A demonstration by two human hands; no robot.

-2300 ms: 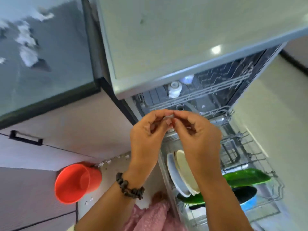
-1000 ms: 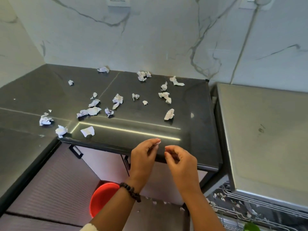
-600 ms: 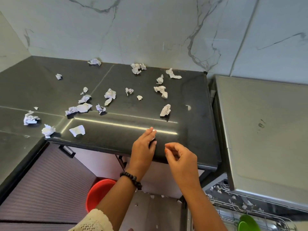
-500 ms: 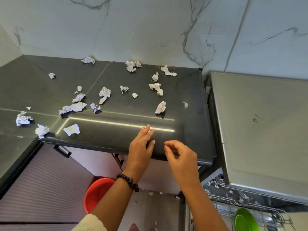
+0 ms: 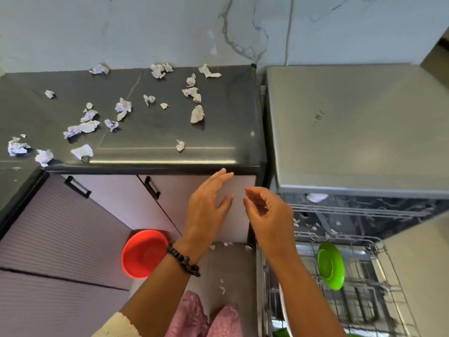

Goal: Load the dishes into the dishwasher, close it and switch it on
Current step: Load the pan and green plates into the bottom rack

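Observation:
The dishwasher (image 5: 352, 132) stands open at the right, its lower rack (image 5: 369, 295) pulled out. A green plate (image 5: 331, 265) stands upright in the rack, and a white plate's edge (image 5: 283, 310) shows behind my right forearm. My left hand (image 5: 206, 210) hovers in front of the cabinet with straight fingers and holds nothing. My right hand (image 5: 267, 212) is beside it, fingers loosely curled, nothing visible in them. A small crumpled paper scrap (image 5: 180, 145) lies on the dark counter (image 5: 230, 105) near its front edge.
Several crumpled paper bits (image 5: 196, 114) are scattered over the counter. A red bowl (image 5: 144, 252) sits on the floor by the cabinet doors (image 5: 116, 203). Small paper scraps (image 5: 222, 287) lie on the floor and inside the dishwasher. Pink cloth (image 5: 209, 317) shows at the bottom.
My left hand put a small paper scrap on the counter's front edge and drew back below it, fingers now straight. My view tilted down, bringing the rack and green plate into sight.

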